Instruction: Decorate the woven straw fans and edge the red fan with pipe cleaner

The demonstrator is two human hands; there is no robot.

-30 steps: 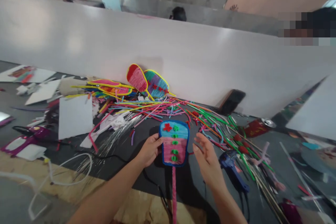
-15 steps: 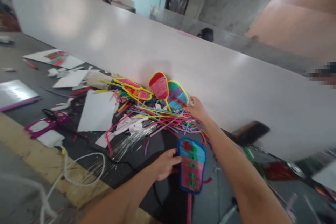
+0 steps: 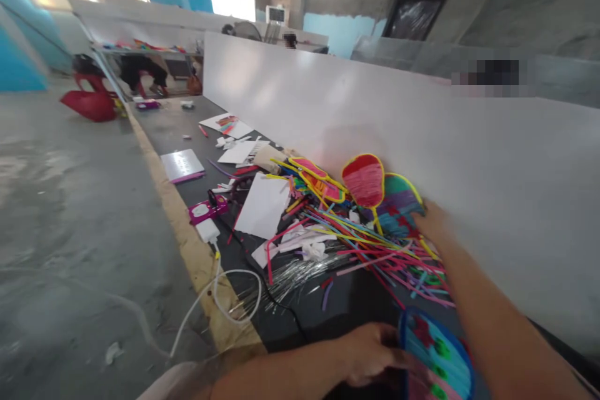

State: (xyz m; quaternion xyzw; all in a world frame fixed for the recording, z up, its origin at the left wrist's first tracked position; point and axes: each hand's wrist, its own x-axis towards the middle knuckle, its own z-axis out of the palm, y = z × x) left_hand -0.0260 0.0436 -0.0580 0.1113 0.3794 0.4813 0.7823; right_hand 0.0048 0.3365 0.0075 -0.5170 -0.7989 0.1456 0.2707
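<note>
My left hand (image 3: pixel 370 353) is closed on the left edge of a blue-rimmed hand fan (image 3: pixel 443 347), light blue above and pink below, with a red flower and green leaf shapes. The bottom of this fan runs out of the picture. My right hand (image 3: pixel 430 223) reaches forward, its fingers closed at the right edge of a yellow-rimmed green, purple and blue fan (image 3: pixel 398 206) by the white partition. In front of that one stands a red and pink fan (image 3: pixel 364 181) with a yellow rim and handle. More yellow-rimmed fans (image 3: pixel 314 178) lie to the left.
Coloured fuzzy stems (image 3: pixel 398 265) and silvery wires (image 3: pixel 300 275) lie heaped on the dark table. White sheets (image 3: pixel 263 206), a purple device (image 3: pixel 206 209) and a white charger with a cable (image 3: pixel 206 231) are to the left. A white partition (image 3: pixel 290 94) runs along the back.
The view has swung left, showing more floor and the far end of the room. Both hands stay at their fans; the blue-rimmed fan now sits lower in view.
</note>
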